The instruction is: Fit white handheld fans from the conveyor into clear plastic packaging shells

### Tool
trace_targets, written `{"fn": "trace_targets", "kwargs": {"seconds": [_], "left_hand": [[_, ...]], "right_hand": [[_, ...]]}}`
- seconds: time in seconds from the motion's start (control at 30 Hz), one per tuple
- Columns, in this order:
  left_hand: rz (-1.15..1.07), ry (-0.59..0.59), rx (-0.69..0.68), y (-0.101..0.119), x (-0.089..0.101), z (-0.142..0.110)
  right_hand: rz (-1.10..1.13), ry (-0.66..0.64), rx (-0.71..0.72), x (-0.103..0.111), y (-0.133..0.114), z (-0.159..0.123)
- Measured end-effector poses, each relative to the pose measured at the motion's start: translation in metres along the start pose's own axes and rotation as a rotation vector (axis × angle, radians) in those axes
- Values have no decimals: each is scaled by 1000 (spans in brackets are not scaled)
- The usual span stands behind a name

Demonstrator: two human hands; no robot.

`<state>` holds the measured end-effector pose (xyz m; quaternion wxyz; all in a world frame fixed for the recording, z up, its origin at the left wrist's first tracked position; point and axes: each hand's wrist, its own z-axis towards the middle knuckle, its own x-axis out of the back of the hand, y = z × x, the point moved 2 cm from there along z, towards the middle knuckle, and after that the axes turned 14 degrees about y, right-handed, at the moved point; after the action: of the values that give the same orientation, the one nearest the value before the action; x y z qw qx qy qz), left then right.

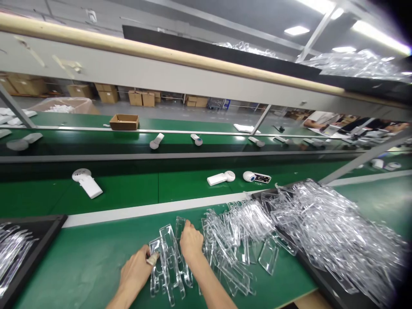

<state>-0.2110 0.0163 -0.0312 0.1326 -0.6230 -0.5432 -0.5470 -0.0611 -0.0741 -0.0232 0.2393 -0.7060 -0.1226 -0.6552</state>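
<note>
A clear moulded plastic holder stands on the green surface, with the left hand closed around its edge, a pale wrap on one finger. Just beside it, the right hand curls over the top of a second clear plastic holder; the two hands are close but apart. A loose pile of clear plastic holders lies to the right, running up to a heaped black tray. Another black tray sits at the left. Beyond a white strip, white handheld devices lie on a green conveyor belt.
</note>
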Motion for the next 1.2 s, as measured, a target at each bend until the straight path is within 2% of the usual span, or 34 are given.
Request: {"fn": "trace_targets", "kwargs": {"seconds": [0.23, 0.47, 0.6, 0.7, 0.77, 0.87, 0.97, 1.07, 1.2], "left_hand": [[-132, 98, 61, -5, 3, 6], [-365, 191, 71, -13, -4, 14], [-460, 292, 126, -25, 12, 17], [-781, 360, 255, -34, 30, 12], [-1052, 287, 360, -37, 32, 3], [-1215, 124, 487, -34, 15, -16], [-1193, 68, 590, -27, -17, -34], [-1088, 88, 538, -16, -40, -39], [-1038, 135, 413, -1, -50, -35]], "right_hand": [[55, -35, -42, 1, -1, -1], [141, -37, -74, -4, -7, 1], [243, -18, -62, 5, -4, 2], [318, -6, -21, 20, 3, -2], [334, -8, 5, 29, 11, -9], [289, -31, 17, 33, 24, -27], [215, -83, 13, 24, 34, -47], [160, -117, 9, 11, 36, -61], [138, -122, 20, 2, 24, -72]]}}
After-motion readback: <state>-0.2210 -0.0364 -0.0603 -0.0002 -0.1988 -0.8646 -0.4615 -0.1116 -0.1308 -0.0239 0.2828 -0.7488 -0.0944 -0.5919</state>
